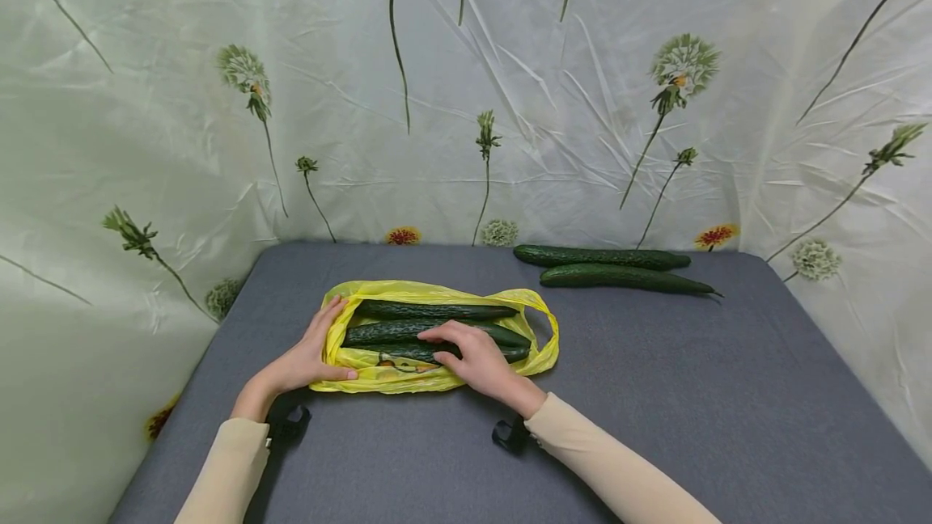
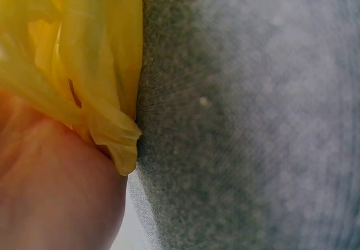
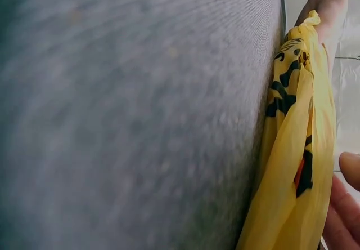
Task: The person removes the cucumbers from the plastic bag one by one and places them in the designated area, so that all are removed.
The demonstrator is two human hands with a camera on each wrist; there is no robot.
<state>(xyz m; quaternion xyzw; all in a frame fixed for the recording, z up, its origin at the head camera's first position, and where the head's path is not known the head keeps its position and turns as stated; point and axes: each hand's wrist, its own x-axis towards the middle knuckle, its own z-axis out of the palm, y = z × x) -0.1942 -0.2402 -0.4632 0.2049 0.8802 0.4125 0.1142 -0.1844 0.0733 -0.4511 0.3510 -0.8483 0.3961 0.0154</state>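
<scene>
A yellow plastic bag lies on its side, its mouth upward, with three dark green cucumbers lengthwise inside. My left hand holds the bag's left end, thumb over the front rim and fingers spread along the back left edge. In the left wrist view its palm rests against the crumpled plastic. My right hand lies over the middle and front cucumbers, its fingertips touching them. The right wrist view shows its thumb and fingers apart at the bag's printed side.
Two more cucumbers, one behind and one in front, lie side by side at the back of the grey-covered table. A flower-patterned curtain hangs around the table. Dark wrist devices sit beneath both wrists.
</scene>
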